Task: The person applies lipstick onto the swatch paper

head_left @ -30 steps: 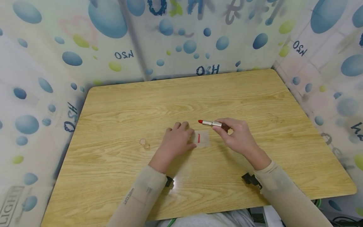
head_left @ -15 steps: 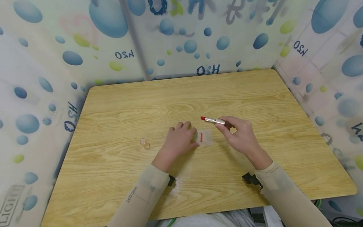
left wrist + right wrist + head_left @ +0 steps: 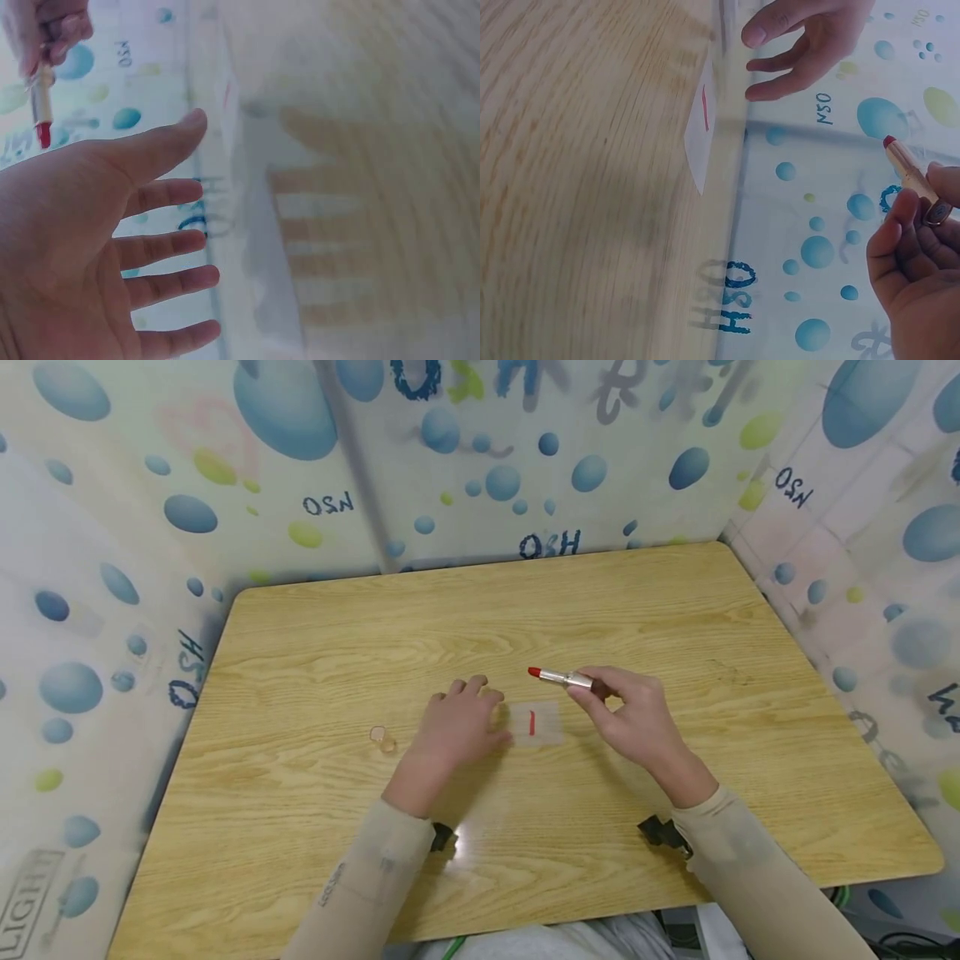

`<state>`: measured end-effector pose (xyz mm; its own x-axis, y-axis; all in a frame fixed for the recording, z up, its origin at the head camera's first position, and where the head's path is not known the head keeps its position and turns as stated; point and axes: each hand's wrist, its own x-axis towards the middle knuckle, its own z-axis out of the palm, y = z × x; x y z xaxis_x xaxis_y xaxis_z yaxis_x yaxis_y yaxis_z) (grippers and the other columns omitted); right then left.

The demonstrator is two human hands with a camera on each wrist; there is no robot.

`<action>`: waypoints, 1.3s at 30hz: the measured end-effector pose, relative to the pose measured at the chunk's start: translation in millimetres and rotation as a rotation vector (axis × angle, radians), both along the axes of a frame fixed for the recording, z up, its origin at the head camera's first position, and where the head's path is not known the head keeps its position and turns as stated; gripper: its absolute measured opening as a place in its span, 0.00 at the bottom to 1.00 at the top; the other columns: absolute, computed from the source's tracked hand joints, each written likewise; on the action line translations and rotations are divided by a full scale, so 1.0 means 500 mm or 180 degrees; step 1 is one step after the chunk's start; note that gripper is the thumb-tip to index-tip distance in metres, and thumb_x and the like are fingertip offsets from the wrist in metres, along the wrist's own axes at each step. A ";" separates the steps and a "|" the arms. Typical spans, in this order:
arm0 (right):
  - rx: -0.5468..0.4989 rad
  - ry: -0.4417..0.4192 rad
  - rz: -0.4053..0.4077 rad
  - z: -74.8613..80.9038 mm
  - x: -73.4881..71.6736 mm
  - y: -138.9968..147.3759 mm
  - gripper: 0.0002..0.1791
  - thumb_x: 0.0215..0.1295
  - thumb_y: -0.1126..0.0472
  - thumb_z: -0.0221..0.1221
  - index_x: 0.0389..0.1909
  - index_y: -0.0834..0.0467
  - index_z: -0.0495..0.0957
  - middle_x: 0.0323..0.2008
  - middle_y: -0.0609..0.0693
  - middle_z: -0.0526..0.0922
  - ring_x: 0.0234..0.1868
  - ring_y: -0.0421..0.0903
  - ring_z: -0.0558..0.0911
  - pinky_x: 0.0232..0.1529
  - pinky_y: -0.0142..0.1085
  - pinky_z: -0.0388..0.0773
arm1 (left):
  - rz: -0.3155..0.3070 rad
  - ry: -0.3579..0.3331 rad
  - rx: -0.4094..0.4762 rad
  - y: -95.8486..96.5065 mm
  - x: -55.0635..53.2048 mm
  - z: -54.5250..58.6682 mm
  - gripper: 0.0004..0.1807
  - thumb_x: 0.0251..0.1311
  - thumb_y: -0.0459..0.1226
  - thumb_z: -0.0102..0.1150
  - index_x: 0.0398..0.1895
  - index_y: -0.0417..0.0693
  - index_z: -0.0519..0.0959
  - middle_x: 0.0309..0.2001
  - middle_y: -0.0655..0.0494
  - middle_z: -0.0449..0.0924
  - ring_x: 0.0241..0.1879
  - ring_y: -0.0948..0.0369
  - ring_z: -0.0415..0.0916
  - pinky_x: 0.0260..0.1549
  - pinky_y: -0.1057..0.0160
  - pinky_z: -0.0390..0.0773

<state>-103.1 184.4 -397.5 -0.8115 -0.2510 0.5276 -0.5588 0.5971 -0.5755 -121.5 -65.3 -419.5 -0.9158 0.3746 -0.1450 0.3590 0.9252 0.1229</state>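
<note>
My right hand (image 3: 633,718) pinches an uncapped lipstick (image 3: 570,680) by its base, thumb on one side and fingers on the other. Its red tip points left, above the table. Below it lies a small pale sheet of paper (image 3: 549,733) bearing one short red stroke (image 3: 532,723). Just left of the sheet hovers my left hand (image 3: 456,727), holding nothing. In the left wrist view its fingers (image 3: 169,289) are spread and nearly straight. The right wrist view has the paper (image 3: 697,142) flat on the wood, with the left hand (image 3: 814,49) apart from it.
A small clear, peach-tinted piece (image 3: 382,740), possibly the lipstick's cap, lies left of my left hand. The wooden table (image 3: 315,843) meets bubble-patterned walls (image 3: 480,460) at the back and sides. Dark cables (image 3: 903,939) show beyond its front right edge.
My left hand has come off the paper's left edge and shifted left, uncovering more of the sheet. The paper and the lipstick have moved slightly right since the first frame.
</note>
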 end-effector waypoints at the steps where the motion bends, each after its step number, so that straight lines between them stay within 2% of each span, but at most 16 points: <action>1: 0.0000 0.0013 -0.0003 0.000 -0.001 -0.001 0.11 0.61 0.61 0.67 0.44 0.56 0.85 0.28 0.45 0.85 0.27 0.37 0.79 0.25 0.27 0.71 | 0.0017 0.0007 0.0014 -0.007 0.002 0.002 0.34 0.58 0.62 0.60 0.65 0.60 0.71 0.70 0.52 0.64 0.67 0.49 0.65 0.57 0.42 0.75; 7: -0.0072 0.0053 0.0003 0.000 -0.006 -0.005 0.12 0.60 0.61 0.68 0.45 0.58 0.85 0.27 0.47 0.86 0.26 0.38 0.80 0.20 0.27 0.65 | 0.0122 0.0003 0.0260 -0.054 0.020 0.013 0.33 0.61 0.53 0.64 0.66 0.49 0.72 0.70 0.44 0.66 0.67 0.44 0.66 0.58 0.46 0.77; 12: -0.0115 -0.0019 -0.0002 0.001 -0.005 -0.008 0.12 0.61 0.59 0.67 0.45 0.57 0.85 0.28 0.47 0.86 0.28 0.38 0.81 0.22 0.29 0.68 | 0.0140 -0.0059 0.0276 -0.084 0.042 0.018 0.32 0.62 0.48 0.65 0.65 0.40 0.71 0.70 0.39 0.64 0.69 0.43 0.64 0.62 0.46 0.74; 18: -0.0102 -0.0052 0.0010 0.000 -0.004 -0.010 0.12 0.62 0.59 0.67 0.46 0.57 0.85 0.28 0.46 0.86 0.29 0.39 0.82 0.25 0.29 0.73 | 0.0039 0.0058 0.0242 -0.099 0.072 0.023 0.26 0.64 0.42 0.63 0.60 0.33 0.74 0.68 0.37 0.67 0.68 0.43 0.67 0.51 0.48 0.82; 24: -0.0167 -0.0210 -0.0021 0.001 -0.001 -0.011 0.13 0.63 0.56 0.66 0.47 0.56 0.85 0.29 0.46 0.87 0.29 0.39 0.83 0.23 0.30 0.73 | -0.0059 0.0168 0.0183 -0.110 0.090 0.015 0.25 0.63 0.40 0.63 0.60 0.35 0.75 0.67 0.38 0.69 0.67 0.45 0.68 0.51 0.49 0.82; 27: -0.0276 -0.0383 0.0003 0.003 0.002 -0.014 0.13 0.65 0.55 0.64 0.48 0.55 0.84 0.30 0.47 0.87 0.27 0.41 0.84 0.26 0.29 0.77 | -0.0052 0.0224 0.0238 -0.114 0.093 0.012 0.27 0.62 0.42 0.64 0.61 0.35 0.74 0.67 0.38 0.70 0.66 0.44 0.69 0.53 0.47 0.81; 31: -0.0442 -0.0587 0.0035 0.004 0.006 -0.019 0.13 0.67 0.55 0.62 0.48 0.56 0.83 0.29 0.47 0.86 0.23 0.44 0.83 0.29 0.29 0.79 | 0.0025 0.0266 0.0355 -0.117 0.096 0.020 0.30 0.62 0.44 0.64 0.63 0.36 0.73 0.67 0.38 0.70 0.66 0.44 0.69 0.58 0.48 0.78; 35: -0.0603 -0.0724 0.0009 -0.001 0.011 -0.026 0.13 0.67 0.57 0.62 0.48 0.57 0.83 0.28 0.49 0.86 0.23 0.44 0.82 0.29 0.31 0.79 | 0.0094 0.0236 0.0442 -0.117 0.100 0.032 0.29 0.64 0.45 0.63 0.64 0.38 0.72 0.67 0.40 0.69 0.66 0.44 0.69 0.58 0.47 0.78; 39: -0.0827 -0.0823 0.0030 -0.011 0.015 -0.036 0.12 0.66 0.60 0.62 0.47 0.59 0.84 0.28 0.53 0.86 0.23 0.46 0.82 0.28 0.29 0.79 | 0.0115 0.0223 0.0488 -0.115 0.105 0.040 0.31 0.65 0.47 0.62 0.64 0.38 0.72 0.68 0.39 0.69 0.67 0.43 0.68 0.59 0.47 0.77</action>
<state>-95.6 166.4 -403.3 -0.9248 -0.1435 0.3524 -0.3797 0.4081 -0.8302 -69.0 -122.9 -399.7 -0.9349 0.3542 -0.0241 0.3386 0.9099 0.2395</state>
